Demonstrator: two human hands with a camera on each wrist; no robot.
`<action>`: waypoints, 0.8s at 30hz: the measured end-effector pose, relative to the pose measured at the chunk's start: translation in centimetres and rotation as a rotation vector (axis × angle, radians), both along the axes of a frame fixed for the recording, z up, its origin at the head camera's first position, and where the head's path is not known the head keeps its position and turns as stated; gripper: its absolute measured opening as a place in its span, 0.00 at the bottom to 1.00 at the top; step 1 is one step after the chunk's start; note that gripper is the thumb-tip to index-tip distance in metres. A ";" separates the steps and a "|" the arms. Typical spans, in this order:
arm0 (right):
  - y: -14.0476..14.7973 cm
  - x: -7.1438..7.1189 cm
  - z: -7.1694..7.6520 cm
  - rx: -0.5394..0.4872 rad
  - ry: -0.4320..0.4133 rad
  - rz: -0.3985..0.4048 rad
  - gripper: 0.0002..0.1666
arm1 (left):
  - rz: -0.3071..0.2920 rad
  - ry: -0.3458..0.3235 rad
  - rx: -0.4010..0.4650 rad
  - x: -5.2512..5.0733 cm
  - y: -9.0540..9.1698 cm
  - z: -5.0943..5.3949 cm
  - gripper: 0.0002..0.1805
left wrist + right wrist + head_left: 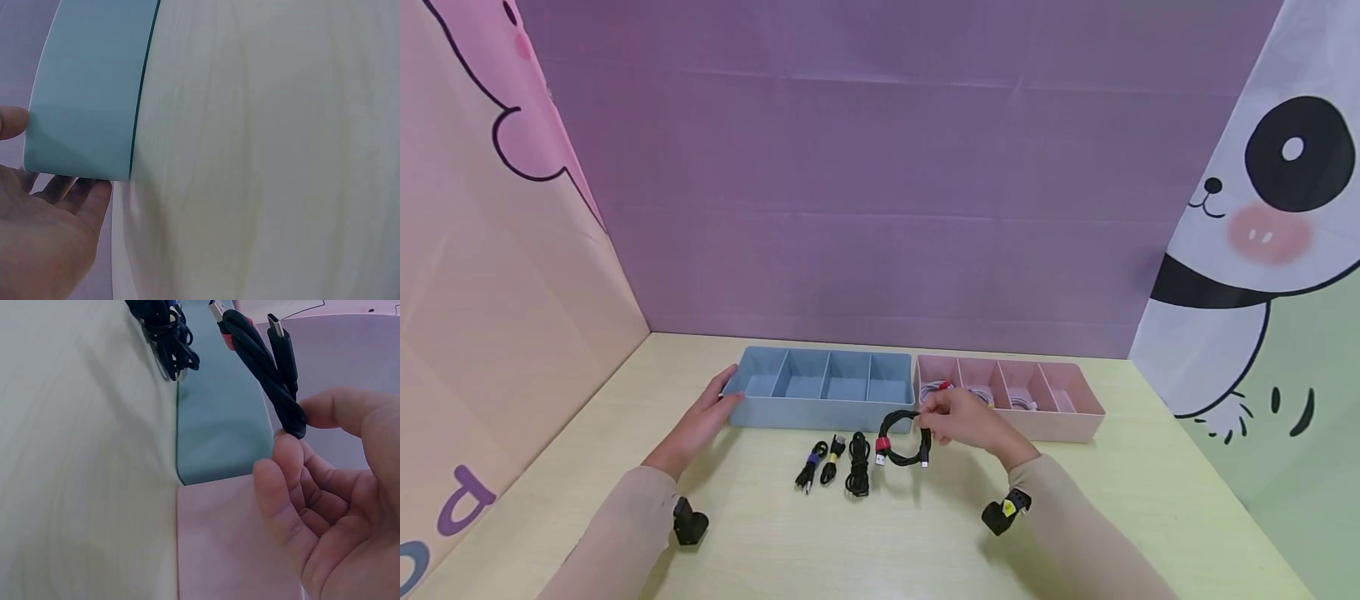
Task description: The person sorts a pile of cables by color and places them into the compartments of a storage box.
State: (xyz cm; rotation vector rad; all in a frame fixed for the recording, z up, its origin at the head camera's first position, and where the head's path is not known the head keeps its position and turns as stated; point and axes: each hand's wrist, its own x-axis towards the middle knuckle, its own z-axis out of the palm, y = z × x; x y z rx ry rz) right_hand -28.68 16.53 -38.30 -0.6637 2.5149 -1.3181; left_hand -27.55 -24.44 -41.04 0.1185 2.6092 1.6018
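My right hand [964,421] pinches a coiled black USB cable [904,459] between thumb and fingertips, in front of where two boxes meet. A red strap [882,444] binds the coil, and both plugs hang down; the right wrist view shows the same cable [259,359] close up. At the far left, my left hand [703,414] holds the end of a blue divided box [820,413]. In the left wrist view its thumb lies at the rim and its fingers touch the end wall. Beside it stands a pink divided box [1060,427] with bundled pale cables [1022,404] inside.
Before the blue box lie a black cable with a purple strap [810,467], one with a yellow strap [832,460] and a thicker black bundle [858,465]. A purple backdrop [880,208] and printed side panels enclose the pale wooden table [820,542].
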 end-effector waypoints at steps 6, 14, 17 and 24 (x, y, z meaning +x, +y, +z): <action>-0.2 -0.3 0.5 0.025 0.021 -0.026 0.10 | -0.002 0.002 0.007 -0.1 0.0 0.0 0.40; -0.3 -0.7 0.9 0.005 0.030 -0.041 0.09 | -0.002 -0.011 -0.001 -0.1 0.0 0.1 0.40; -0.3 -0.8 1.0 0.001 0.037 -0.038 0.09 | -0.002 -0.008 0.001 -0.1 0.0 0.1 0.40; -0.3 -0.9 1.6 -0.005 0.057 -0.032 0.12 | -0.002 -0.009 0.006 0.0 0.1 0.2 0.40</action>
